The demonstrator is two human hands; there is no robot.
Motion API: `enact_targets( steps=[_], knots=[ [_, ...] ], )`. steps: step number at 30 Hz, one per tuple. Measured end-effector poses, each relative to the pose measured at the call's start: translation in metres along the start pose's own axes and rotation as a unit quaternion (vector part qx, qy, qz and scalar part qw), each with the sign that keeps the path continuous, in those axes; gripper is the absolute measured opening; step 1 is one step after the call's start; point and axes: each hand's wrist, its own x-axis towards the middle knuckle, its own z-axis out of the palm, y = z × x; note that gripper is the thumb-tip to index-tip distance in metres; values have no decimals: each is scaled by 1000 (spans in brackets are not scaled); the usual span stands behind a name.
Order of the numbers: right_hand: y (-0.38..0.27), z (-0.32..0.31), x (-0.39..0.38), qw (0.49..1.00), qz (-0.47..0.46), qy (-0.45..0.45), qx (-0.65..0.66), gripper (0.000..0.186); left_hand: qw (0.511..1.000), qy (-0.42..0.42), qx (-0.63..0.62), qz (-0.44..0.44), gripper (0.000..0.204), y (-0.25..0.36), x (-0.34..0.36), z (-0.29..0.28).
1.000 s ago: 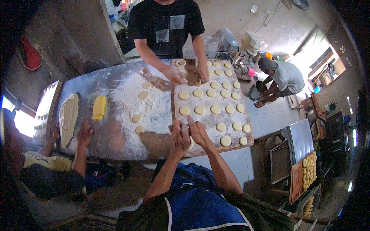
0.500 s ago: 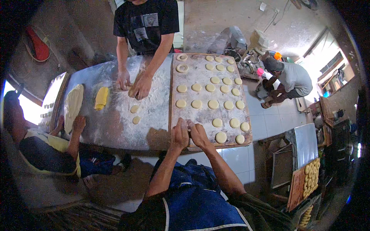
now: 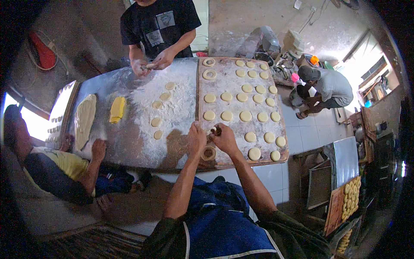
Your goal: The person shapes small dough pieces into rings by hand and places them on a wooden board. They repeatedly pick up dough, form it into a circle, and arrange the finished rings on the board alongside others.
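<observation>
My left hand (image 3: 196,137) and my right hand (image 3: 221,137) are raised over the near part of a floured wooden board (image 3: 278,125) covered with several pale dough discs (image 3: 245,116). My right hand pinches a small piece of dough (image 3: 213,130). My left hand is curled beside it, its fingertips turned away, so its contents are hidden. Just below them lies a dough ring (image 3: 209,153). Two more rings (image 3: 209,74) sit at the board's far left corner.
A floured metal table (image 3: 118,146) carries dough discs, a yellow slab (image 3: 117,110) and rolled-out dough (image 3: 85,121). One co-worker (image 3: 159,30) stands opposite, another (image 3: 64,172) at left, a third (image 3: 327,86) bends by equipment. Trays of rings (image 3: 350,198) stand lower right.
A dough ring now shows below my hands, which have separated slightly, my left one rising. The opposite co-worker's hands moved from the board to the metal table, then lifted with dough.
</observation>
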Motion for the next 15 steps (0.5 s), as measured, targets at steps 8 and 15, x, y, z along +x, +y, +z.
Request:
enact_targets(
  steps=[8,15],
  knots=[
    [44,-14,14,965,-69,102,-233,42,969,-195,94,118,27,21,26,-30],
    [62,-18,68,930,-195,72,-302,40,962,-197,111,154,40,49,58,-41]
  ],
)
